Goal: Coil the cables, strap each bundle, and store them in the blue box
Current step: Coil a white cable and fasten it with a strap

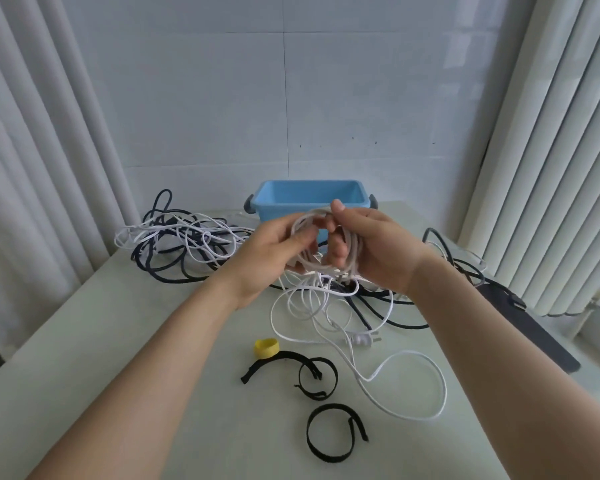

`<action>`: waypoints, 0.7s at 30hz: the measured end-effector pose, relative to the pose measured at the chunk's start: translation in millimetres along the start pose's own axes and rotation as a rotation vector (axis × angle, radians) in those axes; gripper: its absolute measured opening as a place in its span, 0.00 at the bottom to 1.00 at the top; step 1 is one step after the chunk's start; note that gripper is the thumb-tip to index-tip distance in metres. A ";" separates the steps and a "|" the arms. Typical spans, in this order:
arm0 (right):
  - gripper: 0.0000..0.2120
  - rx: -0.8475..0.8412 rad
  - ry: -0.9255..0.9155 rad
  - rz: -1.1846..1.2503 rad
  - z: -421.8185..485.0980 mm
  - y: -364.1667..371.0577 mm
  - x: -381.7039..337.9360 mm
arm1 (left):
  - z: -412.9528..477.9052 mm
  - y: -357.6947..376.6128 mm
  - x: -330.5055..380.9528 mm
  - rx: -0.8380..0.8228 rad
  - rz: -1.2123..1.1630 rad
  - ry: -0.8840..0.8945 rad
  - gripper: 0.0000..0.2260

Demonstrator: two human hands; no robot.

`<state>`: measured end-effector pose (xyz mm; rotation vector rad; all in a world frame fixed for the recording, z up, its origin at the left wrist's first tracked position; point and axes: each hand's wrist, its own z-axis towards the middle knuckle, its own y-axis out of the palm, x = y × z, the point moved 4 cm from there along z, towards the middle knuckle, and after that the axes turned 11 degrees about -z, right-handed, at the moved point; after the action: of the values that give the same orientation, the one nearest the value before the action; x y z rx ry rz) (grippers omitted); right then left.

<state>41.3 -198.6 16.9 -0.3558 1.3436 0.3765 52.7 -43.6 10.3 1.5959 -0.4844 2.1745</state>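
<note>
Our left hand (274,247) and right hand (374,247) grip the white cable coil (353,249) above the middle of the worktop (118,341).
The right hand's fingers curl through the ring and the left hand pinches the loops on the other side. The ring stands roughly upright between them. From its lower edge the loose tail (413,386) drops to the worktop and loops toward the near edge, past the plug (361,341). We judge the next turns must draw cable up from below. The yellow strap (266,348) and black straps (333,433) lie toward the near edge between our forearms. The blue box (309,197) stands just behind the coil, toward the far edge.
</note>
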 end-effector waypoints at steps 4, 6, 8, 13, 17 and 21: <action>0.12 -0.008 0.031 -0.046 -15.8 11.8 5.9 | -14.3 -6.6 -1.7 0.078 0.040 -0.001 0.19; 0.14 -0.003 0.063 -0.016 -26.1 19.6 11.9 | -25.8 -4.1 -4.4 0.061 0.038 -0.026 0.21; 0.15 0.018 0.083 0.029 -38.9 26.5 16.9 | -38.8 0.9 -7.0 0.026 0.045 -0.045 0.20; 0.15 0.160 0.093 0.079 -69.2 35.4 30.8 | -71.8 11.1 -22.8 -0.051 0.019 -0.090 0.17; 0.14 0.250 0.053 0.068 -82.9 35.9 41.9 | -97.7 1.5 -41.3 0.016 0.083 -0.105 0.14; 0.15 0.309 0.026 -0.090 -90.4 35.2 43.1 | -106.0 -7.7 -44.2 0.099 0.506 -0.044 0.12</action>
<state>-45.5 -206.2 -43.6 -0.1629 1.3812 0.0859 -18.3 10.8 -62.3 1.7172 -0.8881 2.5612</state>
